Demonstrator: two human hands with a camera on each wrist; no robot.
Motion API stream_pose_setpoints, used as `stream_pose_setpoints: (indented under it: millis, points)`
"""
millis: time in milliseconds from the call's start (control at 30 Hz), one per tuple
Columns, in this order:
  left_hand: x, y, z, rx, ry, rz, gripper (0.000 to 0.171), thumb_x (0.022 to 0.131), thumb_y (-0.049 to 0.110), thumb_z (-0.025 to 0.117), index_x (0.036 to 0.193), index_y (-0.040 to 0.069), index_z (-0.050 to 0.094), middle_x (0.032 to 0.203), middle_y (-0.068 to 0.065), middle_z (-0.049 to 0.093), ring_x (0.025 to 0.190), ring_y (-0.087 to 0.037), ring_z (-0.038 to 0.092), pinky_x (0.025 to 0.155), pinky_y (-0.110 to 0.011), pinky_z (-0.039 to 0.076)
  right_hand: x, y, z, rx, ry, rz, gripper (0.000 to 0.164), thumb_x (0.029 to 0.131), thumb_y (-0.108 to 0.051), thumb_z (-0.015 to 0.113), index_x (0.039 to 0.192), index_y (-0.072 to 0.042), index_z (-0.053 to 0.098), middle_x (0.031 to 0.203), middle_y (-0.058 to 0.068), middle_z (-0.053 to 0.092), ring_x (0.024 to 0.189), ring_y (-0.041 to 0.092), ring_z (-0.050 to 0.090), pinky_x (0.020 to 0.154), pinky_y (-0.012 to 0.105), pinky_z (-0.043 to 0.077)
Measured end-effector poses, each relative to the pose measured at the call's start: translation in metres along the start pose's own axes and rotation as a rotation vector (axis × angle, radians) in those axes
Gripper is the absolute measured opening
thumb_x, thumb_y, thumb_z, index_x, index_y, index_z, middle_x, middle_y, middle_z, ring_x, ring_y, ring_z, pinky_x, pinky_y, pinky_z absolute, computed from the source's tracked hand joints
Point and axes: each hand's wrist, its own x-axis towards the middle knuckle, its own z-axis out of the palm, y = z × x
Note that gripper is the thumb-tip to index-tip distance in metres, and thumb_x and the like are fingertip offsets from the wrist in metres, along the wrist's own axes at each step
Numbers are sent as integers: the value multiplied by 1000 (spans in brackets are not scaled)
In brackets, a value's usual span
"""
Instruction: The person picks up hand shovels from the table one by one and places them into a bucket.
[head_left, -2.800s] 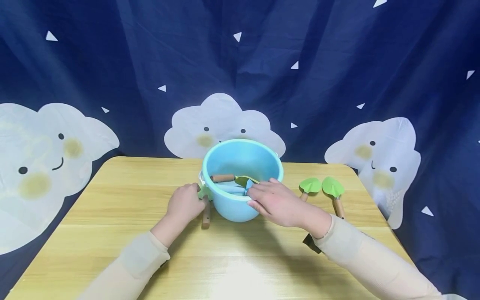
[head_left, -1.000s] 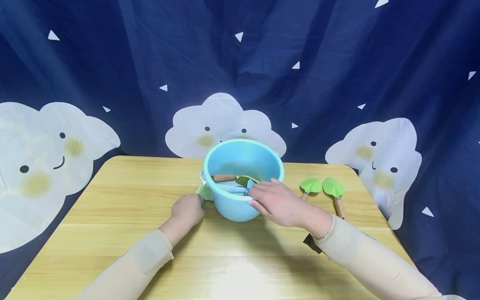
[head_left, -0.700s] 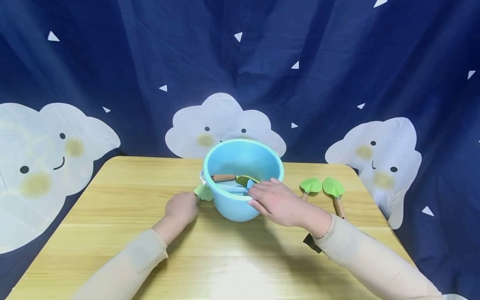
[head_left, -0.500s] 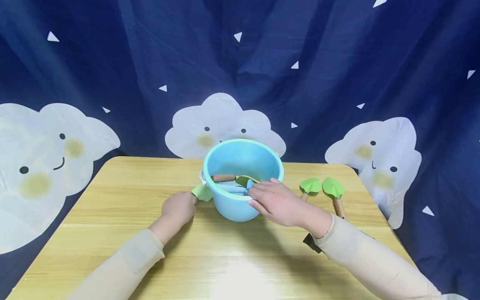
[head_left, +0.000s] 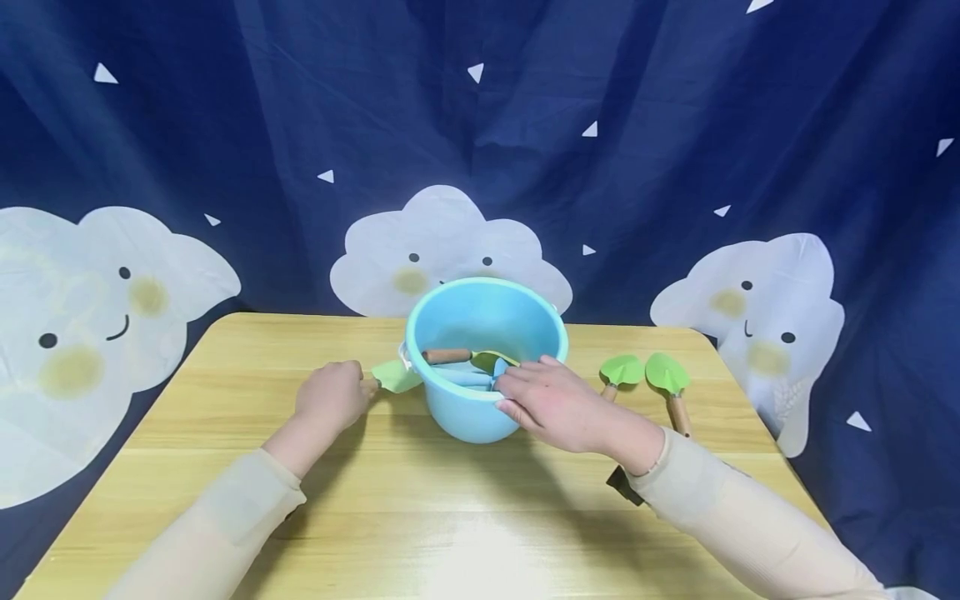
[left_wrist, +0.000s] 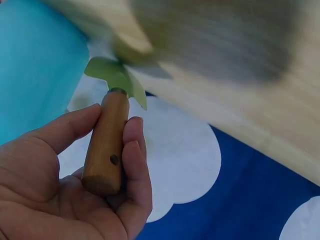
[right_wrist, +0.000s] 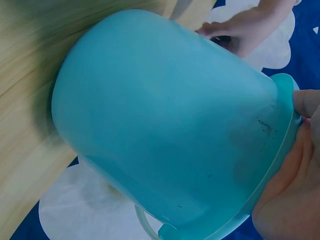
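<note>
In the head view my left hand (head_left: 333, 396) holds a small hand shovel with a wooden handle and a wide pale green blade (head_left: 396, 377). The left wrist view shows thumb and fingers around its wooden handle (left_wrist: 107, 145). The blade points toward a light blue bucket (head_left: 468, 421), beside its left wall. My right hand (head_left: 566, 408) grips the bucket's near right rim; the thumb (right_wrist: 306, 102) lies on the outside and the other fingertips are hidden inside. Within the bucket lie a wooden-handled green tool (head_left: 447, 356) and a pale blue tool (head_left: 465, 378), partly hidden.
Two leaf-shaped green trowels, one nearer (head_left: 621, 372) and one farther right (head_left: 667, 375), lie on the wooden table (head_left: 337, 533). A dark flat piece (head_left: 624, 487) pokes out beside the right sleeve. Behind the table hangs a blue curtain (head_left: 480, 133) with clouds.
My left hand has shifted from the shovel's head to its handle, then moved left. The shovel has come along and turned, its blade now toward the bucket. My right hand and the bucket stay put.
</note>
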Motion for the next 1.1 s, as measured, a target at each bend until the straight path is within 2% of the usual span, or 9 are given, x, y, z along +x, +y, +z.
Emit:
stream_pose_setpoints:
  millis: [267,467,600,833,1100]
  points:
    - [-1,1,-14,-31,-8,18,33,95,28,61,67,10,57,66,-6,56,61,-26,53,52,-39,43,0,-1,1,5,4,-1,18,105,-29,53,89,-19,49,79,-9,42,79,15,43,72,29,29]
    - [1,1,-22,-19,26,62,32,93,26,64,65,10,58,65,-6,58,62,-28,54,57,-44,45,1,-1,0,-2,6,-5,20,105,-30,51,90,-18,50,79,-8,42,79,15,43,71,29,29]
    - [1,2,-27,-8,46,97,29,91,23,64,66,9,59,67,-6,59,64,-29,56,63,-49,48,1,0,0,-6,2,-4,20,106,-31,50,90,-18,50,79,-8,42,79,15,43,71,29,29]
    - [3,6,-36,-6,62,126,25,90,18,65,68,7,59,68,-7,60,66,-29,57,65,-50,48,1,-1,0,-3,-3,0,21,106,-31,50,89,-19,49,78,-8,41,78,15,42,71,29,29]
    - [3,10,-48,28,64,138,16,89,15,67,80,1,68,80,-13,69,79,-36,65,75,-53,50,1,-2,-1,-2,-6,6,21,106,-31,50,88,-19,48,78,-9,41,78,15,42,71,29,28]
